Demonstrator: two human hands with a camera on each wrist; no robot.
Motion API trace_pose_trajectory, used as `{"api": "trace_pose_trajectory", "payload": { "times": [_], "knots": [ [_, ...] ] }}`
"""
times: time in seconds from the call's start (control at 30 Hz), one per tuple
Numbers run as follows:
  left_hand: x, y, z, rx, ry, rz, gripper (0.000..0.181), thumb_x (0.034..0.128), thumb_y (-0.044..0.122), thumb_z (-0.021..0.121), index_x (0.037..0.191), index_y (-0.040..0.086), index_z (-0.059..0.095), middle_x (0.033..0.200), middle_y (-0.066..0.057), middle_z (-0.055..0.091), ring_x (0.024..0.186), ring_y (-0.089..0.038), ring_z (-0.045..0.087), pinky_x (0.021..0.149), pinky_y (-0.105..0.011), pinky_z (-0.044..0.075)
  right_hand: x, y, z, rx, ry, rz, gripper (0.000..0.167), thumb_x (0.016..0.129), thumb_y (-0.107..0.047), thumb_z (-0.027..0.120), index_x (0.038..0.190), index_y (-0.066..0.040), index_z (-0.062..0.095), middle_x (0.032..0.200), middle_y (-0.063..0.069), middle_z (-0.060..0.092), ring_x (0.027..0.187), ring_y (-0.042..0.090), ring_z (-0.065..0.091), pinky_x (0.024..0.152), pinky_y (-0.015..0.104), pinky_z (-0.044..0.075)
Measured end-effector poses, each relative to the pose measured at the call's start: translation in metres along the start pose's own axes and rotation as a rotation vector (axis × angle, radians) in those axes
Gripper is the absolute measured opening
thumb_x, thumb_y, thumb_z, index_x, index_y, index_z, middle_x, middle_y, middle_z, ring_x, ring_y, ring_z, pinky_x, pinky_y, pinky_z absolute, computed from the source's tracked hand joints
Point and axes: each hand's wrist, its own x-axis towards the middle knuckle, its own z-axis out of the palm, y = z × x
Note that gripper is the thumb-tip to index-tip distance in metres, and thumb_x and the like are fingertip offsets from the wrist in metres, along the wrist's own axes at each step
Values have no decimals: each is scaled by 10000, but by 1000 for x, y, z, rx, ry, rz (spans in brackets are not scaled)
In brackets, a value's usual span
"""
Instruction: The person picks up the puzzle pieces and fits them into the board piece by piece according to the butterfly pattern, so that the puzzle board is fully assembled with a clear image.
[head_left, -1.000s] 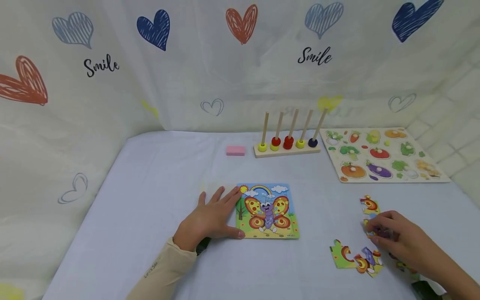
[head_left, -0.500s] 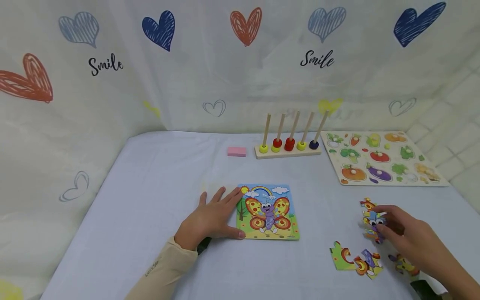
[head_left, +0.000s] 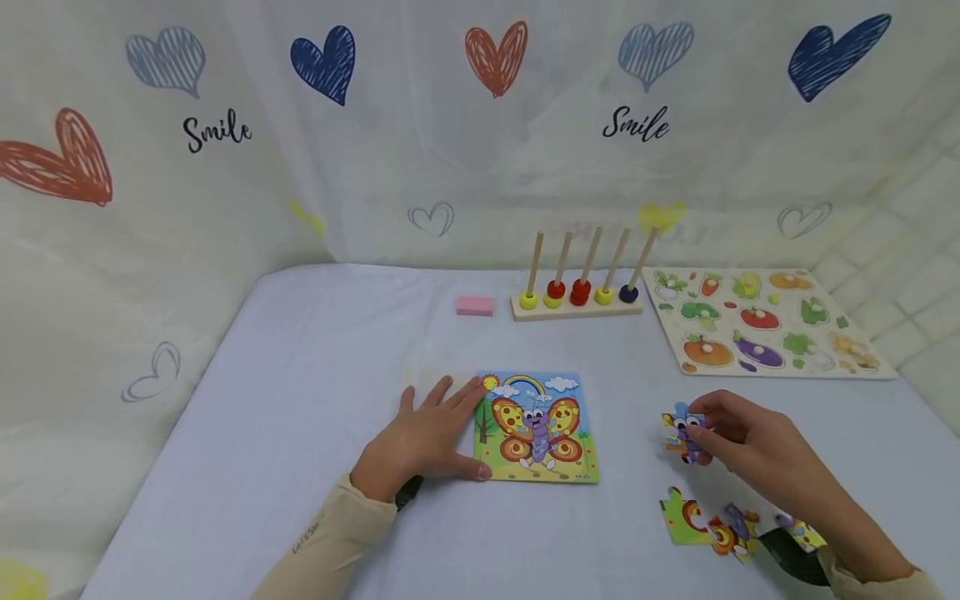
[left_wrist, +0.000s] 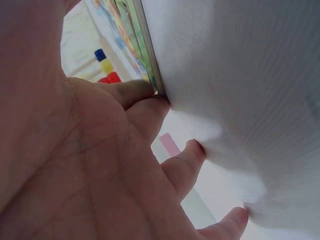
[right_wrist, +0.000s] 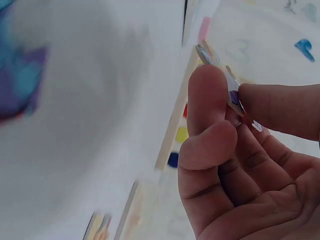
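While the left grip (head_left: 420, 439), spread wide, touches the butterfly puzzle (head_left: 536, 427), the right grip (head_left: 757, 442) pinches a piece (head_left: 682, 432).

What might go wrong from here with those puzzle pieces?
The right hand pinches the butterfly-face piece between thumb and fingers, so it might slip. Loose pieces appear near that wrist in the head view and may get nudged. The left hand touches the butterfly picture and might shift it.

Operator apparel
Left sleeve (head_left: 333, 533): beige, creased, dark lettering (head_left: 305, 538) lengthwise. Right sleeve (head_left: 888, 585): beige. Left wrist unit (head_left: 407, 493): dark, partly hidden. Right wrist unit (head_left: 793, 558): black.
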Motion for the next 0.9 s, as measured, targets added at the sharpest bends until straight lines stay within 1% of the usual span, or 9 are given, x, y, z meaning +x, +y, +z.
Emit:
{"api": "trace_pose_trajectory", "payload": {
  "times": [0.07,0.13,0.2,0.3,0.5,0.63,0.73,0.9],
  "knots": [
    [0,-1,2,-13,5,6,1112,844,532,895,1710,191,286,1766,21,256,1630,-344,131,1230,-734,82,5,-9,5,26,-17,-24,191,1047,-63,699,1223,-14,644,905,-10,728,720,116,686,617,275,541],
    [0,-1,3,-11,10,18,1075,848,528,894,1702,238,308,1768,12,250,1628,-359,133,1224,-742,87,10,-18,11,52,-28,-57,167,1050,-63,693,1207,-21,657,922,-8,731,721,113,691,595,288,543],
    [1,-2,4,2,16,37,1006,856,522,891,1676,280,360,1772,5,239,1623,-385,143,1213,-757,107,16,-27,16,76,-41,-82,156,1051,-61,692,1200,-24,666,951,1,736,725,109,699,583,295,550],
    [3,-2,5,28,20,59,914,867,520,880,1637,325,429,1776,-14,223,1612,-426,158,1199,-768,151,25,-38,25,121,-58,-115,144,1041,-49,700,1181,-27,675,985,26,739,715,140,710,577,309,569],
    [2,-3,9,19,-1,50,851,872,522,874,1605,311,498,1774,-22,231,1613,-420,158,1205,-754,171,42,-54,45,198,-130,-127,146,1015,-4,711,1155,-11,671,982,60,712,703,200,719,599,329,604],
    [1,-4,6,44,9,44,846,877,531,865,1608,313,498,1776,-12,227,1617,-404,156,1208,-746,178,53,-67,53,207,-134,-154,145,1006,2,723,1142,-9,677,951,64,703,690,188,715,591,335,610],
    [1,-5,4,59,8,42,850,885,540,855,1618,323,483,1780,0,208,1621,-399,141,1212,-742,174,61,-75,58,202,-143,-167,147,1007,-25,737,1142,-13,680,937,60,699,679,174,696,569,334,598],
    [3,-4,4,65,4,61,859,892,557,843,1630,339,461,1784,5,192,1624,-400,127,1212,-740,169,69,-81,67,165,-163,-157,129,1000,-54,754,1112,-29,693,884,46,697,664,188,660,557,310,568]
  ]
}}
